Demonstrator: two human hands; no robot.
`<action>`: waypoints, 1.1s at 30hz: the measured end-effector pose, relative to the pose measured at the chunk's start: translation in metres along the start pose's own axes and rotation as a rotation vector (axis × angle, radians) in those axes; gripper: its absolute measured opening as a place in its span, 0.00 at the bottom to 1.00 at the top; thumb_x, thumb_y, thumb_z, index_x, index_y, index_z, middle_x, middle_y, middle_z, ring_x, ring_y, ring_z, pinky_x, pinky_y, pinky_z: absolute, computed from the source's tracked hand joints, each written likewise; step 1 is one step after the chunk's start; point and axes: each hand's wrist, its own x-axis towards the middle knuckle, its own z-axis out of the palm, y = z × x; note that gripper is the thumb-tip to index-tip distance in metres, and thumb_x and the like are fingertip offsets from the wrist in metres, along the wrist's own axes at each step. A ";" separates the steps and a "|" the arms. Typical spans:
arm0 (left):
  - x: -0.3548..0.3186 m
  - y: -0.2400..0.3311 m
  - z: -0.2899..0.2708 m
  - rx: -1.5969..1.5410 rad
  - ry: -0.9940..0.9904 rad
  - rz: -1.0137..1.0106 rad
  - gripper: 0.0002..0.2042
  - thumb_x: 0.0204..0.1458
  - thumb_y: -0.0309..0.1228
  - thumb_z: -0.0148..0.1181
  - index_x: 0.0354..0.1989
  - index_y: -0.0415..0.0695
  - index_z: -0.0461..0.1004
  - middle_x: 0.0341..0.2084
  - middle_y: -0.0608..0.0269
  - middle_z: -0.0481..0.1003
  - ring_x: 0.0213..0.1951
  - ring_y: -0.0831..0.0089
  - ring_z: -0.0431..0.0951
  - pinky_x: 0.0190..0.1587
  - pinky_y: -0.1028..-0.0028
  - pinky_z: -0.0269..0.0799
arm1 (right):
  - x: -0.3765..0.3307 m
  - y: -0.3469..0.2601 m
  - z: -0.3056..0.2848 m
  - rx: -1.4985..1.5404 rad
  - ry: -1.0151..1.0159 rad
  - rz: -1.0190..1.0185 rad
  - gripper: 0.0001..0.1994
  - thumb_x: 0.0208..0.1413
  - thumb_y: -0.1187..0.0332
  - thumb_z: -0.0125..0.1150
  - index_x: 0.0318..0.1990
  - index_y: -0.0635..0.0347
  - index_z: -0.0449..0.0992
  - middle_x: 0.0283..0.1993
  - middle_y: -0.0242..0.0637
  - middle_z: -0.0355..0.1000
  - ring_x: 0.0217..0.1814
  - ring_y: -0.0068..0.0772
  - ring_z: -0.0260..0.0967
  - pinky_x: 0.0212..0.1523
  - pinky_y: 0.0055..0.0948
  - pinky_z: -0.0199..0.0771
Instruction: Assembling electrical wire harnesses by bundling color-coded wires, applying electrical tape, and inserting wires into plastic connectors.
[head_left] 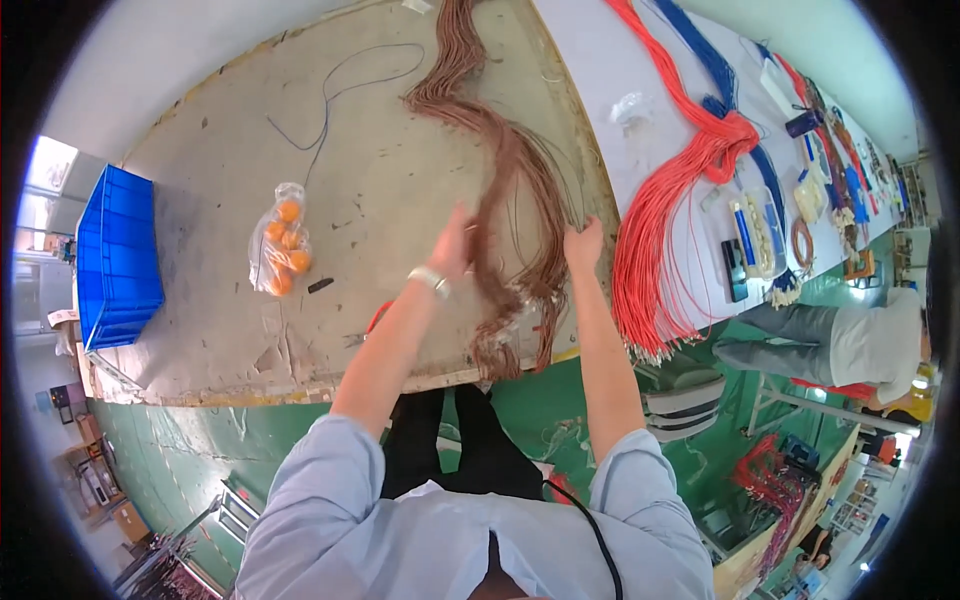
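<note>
A long bundle of thin brown wires (520, 150) runs down the worktable toward me and splits into two strands near its loose ends. My left hand (455, 245) is at the left strand, its fingers smeared by motion, so its grip is unclear. On the other side of the bundle, my right hand (583, 243) is closed around a few thin wires pulled out to the right. The lower wire ends hang near the table's front edge, with whitish bits (518, 312) among them that I cannot make out.
To the left lie a clear bag of orange balls (286, 240) and a blue bin (118, 255). A thin loose wire (326, 100) curls behind the bag. Red wire bundles (655, 240) cover the white table at right, beside a tray (765, 235). Another person (850, 335) stands beyond.
</note>
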 end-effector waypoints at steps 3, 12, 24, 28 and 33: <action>-0.055 0.028 -0.062 0.139 0.493 0.276 0.14 0.58 0.44 0.58 0.32 0.46 0.77 0.20 0.75 0.70 0.22 0.84 0.65 0.24 0.79 0.60 | -0.003 -0.055 0.003 -0.055 0.203 -0.317 0.25 0.48 0.67 0.64 0.55 0.64 0.67 0.56 0.53 0.63 0.61 0.55 0.57 0.61 0.46 0.58; -0.040 0.107 -0.100 1.386 0.754 0.651 0.37 0.45 0.33 0.64 0.63 0.36 0.53 0.57 0.41 0.60 0.60 0.46 0.58 0.63 0.54 0.54 | 0.047 -0.152 0.104 -0.216 0.060 -0.511 0.21 0.46 0.67 0.66 0.49 0.60 0.69 0.52 0.51 0.66 0.58 0.56 0.59 0.59 0.46 0.61; 0.180 0.269 -0.157 0.033 0.038 0.158 0.06 0.47 0.23 0.51 0.34 0.40 0.71 0.23 0.66 0.70 0.19 0.79 0.63 0.21 0.78 0.57 | 0.223 -0.278 0.237 -0.184 0.002 -0.167 0.25 0.52 0.53 0.62 0.51 0.63 0.73 0.52 0.56 0.69 0.58 0.54 0.63 0.59 0.46 0.63; 0.133 0.288 -0.278 0.652 0.600 0.676 0.15 0.51 0.24 0.51 0.48 0.35 0.71 0.39 0.54 0.72 0.40 0.65 0.71 0.44 0.69 0.68 | 0.233 -0.350 0.300 -0.153 0.131 -0.234 0.31 0.52 0.50 0.61 0.53 0.70 0.70 0.55 0.57 0.68 0.61 0.55 0.61 0.61 0.46 0.61; 0.139 0.275 -0.277 1.367 0.337 0.799 0.28 0.56 0.35 0.54 0.63 0.35 0.58 0.63 0.43 0.57 0.66 0.46 0.54 0.66 0.56 0.52 | 0.325 -0.382 0.327 0.026 0.259 -0.111 0.54 0.38 0.35 0.68 0.56 0.86 0.62 0.59 0.67 0.63 0.65 0.57 0.61 0.64 0.40 0.61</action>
